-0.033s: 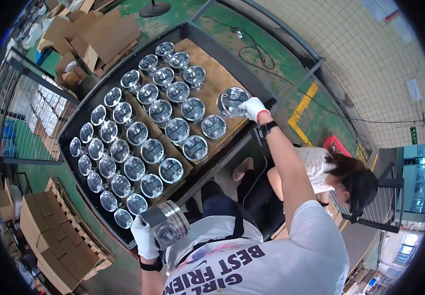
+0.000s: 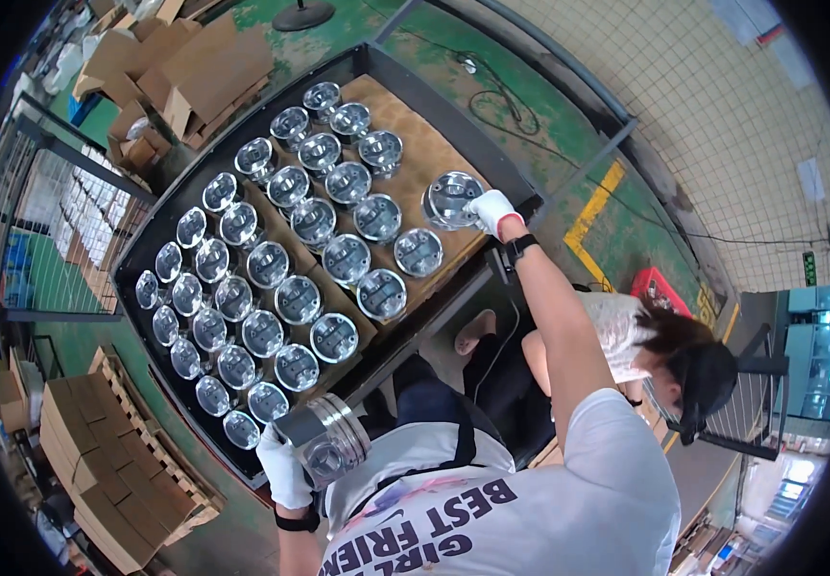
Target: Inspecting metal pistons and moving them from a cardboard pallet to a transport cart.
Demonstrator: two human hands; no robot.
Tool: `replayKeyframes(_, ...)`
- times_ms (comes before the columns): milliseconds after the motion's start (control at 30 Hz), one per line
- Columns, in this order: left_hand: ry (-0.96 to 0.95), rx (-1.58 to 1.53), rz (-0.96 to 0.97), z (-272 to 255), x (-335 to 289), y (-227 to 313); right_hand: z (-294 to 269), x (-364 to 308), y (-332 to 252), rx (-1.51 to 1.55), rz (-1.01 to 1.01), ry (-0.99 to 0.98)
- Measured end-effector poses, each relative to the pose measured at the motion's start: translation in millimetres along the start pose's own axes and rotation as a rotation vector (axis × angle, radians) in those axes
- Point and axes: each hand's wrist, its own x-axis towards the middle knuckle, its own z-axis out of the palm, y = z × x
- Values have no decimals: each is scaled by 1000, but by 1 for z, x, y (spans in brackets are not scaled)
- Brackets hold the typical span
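Observation:
My left hand (image 2: 284,472), in a white glove, is closed around a silver engine piston (image 2: 334,444) held tilted in front of my body, its ring grooves facing up and right. With my arm stretched out, my gloved right hand (image 2: 495,211) grips the near right edge of another piston (image 2: 451,198) at the right side of a large black tray (image 2: 444,113). Rows of upright pistons (image 2: 347,259) fill the tray's left and middle, standing on brown board (image 2: 415,154). The fingertips of my left hand are partly hidden behind its piston.
A person in a light top and dark cap (image 2: 705,380) sits bent over close by on my right. Stacked cartons (image 2: 98,461) on a pallet are at lower left, opened cardboard boxes (image 2: 184,72) at upper left. A cable (image 2: 506,110) lies on the green floor beyond the tray.

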Motion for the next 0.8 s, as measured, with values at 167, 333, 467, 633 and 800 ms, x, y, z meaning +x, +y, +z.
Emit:
replayKeyframes(167,114,-74,-41,38,19,11,42,85,-4,-264,128,-143)
replayKeyframes(333,202,227,7,49,35,-1,73,132,-14,-593,164,-191)
replayKeyframes(467,249,291,-2,62,44,5,78,161,-9,-767,21,-152)
replayKeyframes(633,294,304,-55,67,52,7,84,187,-13,-835,-18,-283)
replayKeyframes(800,300,228,-83,71,63,10,89,193,-30,-947,-60,-373)
